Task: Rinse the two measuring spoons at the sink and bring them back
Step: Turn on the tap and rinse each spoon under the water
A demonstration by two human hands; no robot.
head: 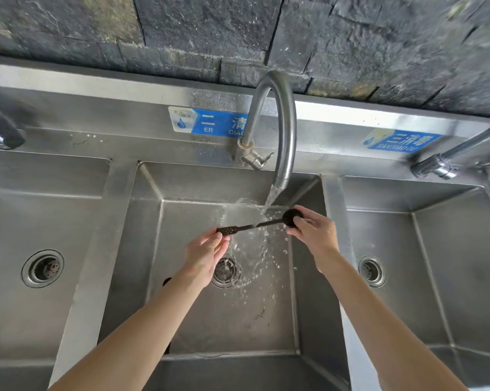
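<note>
A black measuring spoon lies level under the running water of the curved tap, over the middle sink basin. My left hand pinches the end of its handle. Around the round bowl of the spoon, at the right, my right hand is closed. Water splashes off the handle toward the drain. A dark shape shows partly from behind my left forearm on the basin floor; I cannot tell what it is.
The steel unit has a left basin and a right basin, each with a drain. Blue labels sit on the back splash under a dark stone wall. Other taps stand at the far left and far right.
</note>
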